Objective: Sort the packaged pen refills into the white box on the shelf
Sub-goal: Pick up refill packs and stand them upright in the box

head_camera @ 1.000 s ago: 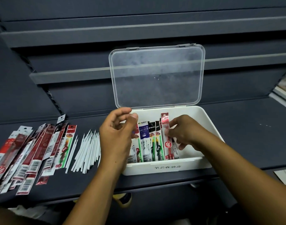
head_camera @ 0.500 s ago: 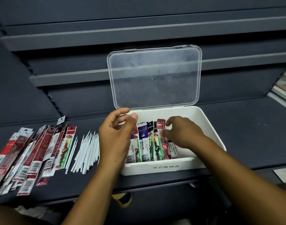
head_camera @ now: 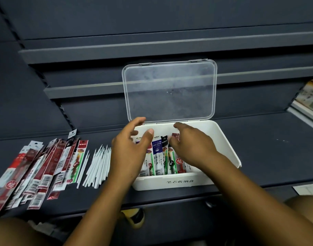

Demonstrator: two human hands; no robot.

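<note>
Left grip (head_camera: 129, 153) and right grip (head_camera: 193, 148), fingers loose and holding nothing, above the packaged refills (head_camera: 156, 153) in the white box (head_camera: 229, 150).

The box (head_camera: 148, 182) is white, its lid (head_camera: 170, 103) clear; the packets (head_camera: 45, 167) are red-and-white with barcodes; the shelf (head_camera: 267, 148) is dark grey.

One box (head_camera: 226, 144), maybe twenty refill packs (head_camera: 45, 166)

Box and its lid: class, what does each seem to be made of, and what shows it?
Lid: clear plastic, probably; the shelf rail shows through it. Box: opaque white plastic, it seems, smooth, with rounded moulded corners.
</note>
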